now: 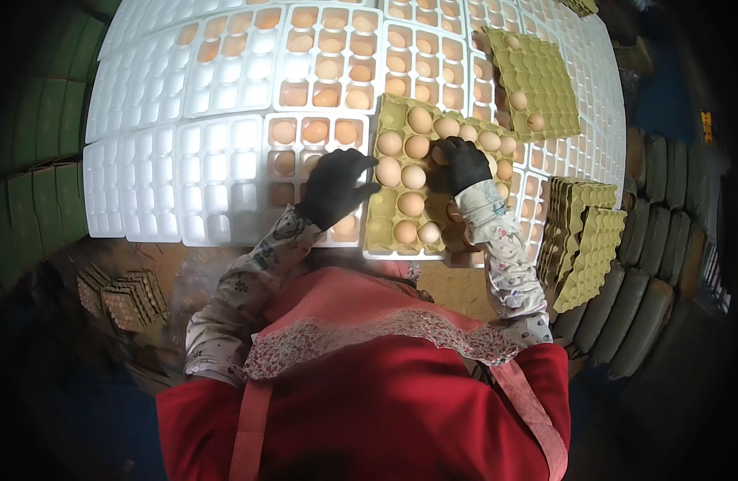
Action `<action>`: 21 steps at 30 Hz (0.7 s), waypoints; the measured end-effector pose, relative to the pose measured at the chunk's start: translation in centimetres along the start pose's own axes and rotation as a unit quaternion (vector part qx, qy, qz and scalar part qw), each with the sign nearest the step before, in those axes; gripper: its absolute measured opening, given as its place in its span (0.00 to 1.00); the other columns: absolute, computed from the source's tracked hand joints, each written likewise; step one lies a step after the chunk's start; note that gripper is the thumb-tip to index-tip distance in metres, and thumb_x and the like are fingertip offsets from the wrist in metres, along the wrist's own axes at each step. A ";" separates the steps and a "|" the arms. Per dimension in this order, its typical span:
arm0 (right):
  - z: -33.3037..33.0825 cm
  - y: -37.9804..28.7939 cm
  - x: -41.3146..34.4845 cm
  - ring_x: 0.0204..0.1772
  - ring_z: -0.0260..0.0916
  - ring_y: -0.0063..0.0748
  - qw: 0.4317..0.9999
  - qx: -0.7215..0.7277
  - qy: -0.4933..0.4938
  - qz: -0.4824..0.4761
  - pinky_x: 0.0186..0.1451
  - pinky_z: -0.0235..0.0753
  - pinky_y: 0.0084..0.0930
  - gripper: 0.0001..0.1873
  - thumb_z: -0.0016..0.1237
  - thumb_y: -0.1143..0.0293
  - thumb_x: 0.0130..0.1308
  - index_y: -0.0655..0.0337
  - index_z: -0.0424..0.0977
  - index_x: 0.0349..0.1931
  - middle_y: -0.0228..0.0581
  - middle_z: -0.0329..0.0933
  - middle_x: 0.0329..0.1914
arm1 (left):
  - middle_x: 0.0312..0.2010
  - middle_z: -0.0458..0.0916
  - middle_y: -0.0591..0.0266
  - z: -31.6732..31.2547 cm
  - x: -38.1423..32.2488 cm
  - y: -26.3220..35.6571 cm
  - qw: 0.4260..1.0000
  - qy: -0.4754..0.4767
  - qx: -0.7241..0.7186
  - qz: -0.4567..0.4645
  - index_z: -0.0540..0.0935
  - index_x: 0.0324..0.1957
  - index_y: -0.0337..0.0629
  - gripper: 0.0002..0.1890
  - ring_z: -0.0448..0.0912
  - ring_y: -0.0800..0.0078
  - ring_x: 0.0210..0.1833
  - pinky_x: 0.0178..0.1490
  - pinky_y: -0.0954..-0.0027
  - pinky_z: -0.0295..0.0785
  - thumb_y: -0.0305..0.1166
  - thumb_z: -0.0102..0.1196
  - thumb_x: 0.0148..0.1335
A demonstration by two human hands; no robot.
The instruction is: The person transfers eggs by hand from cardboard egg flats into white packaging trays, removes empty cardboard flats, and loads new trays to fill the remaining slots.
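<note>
Both my hands wear black gloves. My left hand [338,185] is over the right side of a white plastic egg tray [261,174], its thumb and fingers apart at the left edge of a yellow-green egg flat [372,240]; nothing shows between them. My right hand [462,165] reaches down into the middle of that flat with curled fingers, beside a brown egg [439,155] that it partly covers; whether it grips the egg is unclear. Several brown and pale eggs, such as a pale egg [413,177], sit in the flat, with some bare cups at its left side.
White trays cover the table, several holding eggs, others on the left bare. Another flat [546,84] with a few eggs lies at upper right. Stacked flats [585,240] stand at the right edge. Green boxes [38,204] are at far left, wrapped grey bundles [640,318] at far right.
</note>
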State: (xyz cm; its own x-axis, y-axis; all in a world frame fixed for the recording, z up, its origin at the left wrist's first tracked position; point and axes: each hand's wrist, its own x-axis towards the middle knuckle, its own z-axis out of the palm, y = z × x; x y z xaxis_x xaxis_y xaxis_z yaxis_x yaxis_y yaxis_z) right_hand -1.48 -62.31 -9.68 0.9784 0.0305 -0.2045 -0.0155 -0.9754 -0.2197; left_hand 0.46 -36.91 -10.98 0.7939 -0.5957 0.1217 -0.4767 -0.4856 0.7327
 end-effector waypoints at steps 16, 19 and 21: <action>0.8 6.5 1.0 0.41 0.73 0.27 0.720 0.692 -0.039 -0.017 0.42 0.75 0.27 0.20 0.56 0.73 0.49 0.60 0.69 0.44 0.35 0.74 0.37 | 0.37 0.72 0.56 3.5 2.6 1.6 0.998 0.006 -0.042 0.043 0.71 0.44 0.42 0.22 0.75 0.60 0.40 0.39 0.66 0.72 0.30 0.61 0.44; 0.3 2.0 2.0 0.31 0.76 0.30 0.889 0.453 -0.051 0.035 0.34 0.77 0.31 0.09 0.56 0.73 0.49 0.62 0.74 0.32 0.38 0.76 0.33 | 0.41 0.74 0.62 2.8 2.8 1.4 0.810 0.082 -0.533 -0.229 0.72 0.45 0.37 0.20 0.76 0.73 0.38 0.42 0.73 0.72 0.27 0.61 0.49; 1.6 -1.6 1.6 0.32 0.78 0.38 0.994 -0.006 0.086 -0.062 0.33 0.77 0.34 0.05 0.54 0.72 0.49 0.62 0.75 0.27 0.43 0.76 0.35 | 0.39 0.76 0.62 2.2 3.6 0.7 0.990 0.109 -0.081 -0.040 0.76 0.39 0.36 0.11 0.76 0.75 0.37 0.41 0.76 0.72 0.29 0.58 0.54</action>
State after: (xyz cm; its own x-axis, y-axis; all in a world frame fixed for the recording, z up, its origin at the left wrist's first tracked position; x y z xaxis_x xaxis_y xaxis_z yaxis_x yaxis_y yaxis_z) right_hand -0.20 -60.36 -11.19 0.9934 0.1140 -0.0095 0.1091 -0.9690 -0.2219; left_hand 2.14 -40.77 -11.45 0.8981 -0.3979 0.1874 -0.3559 -0.4071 0.8412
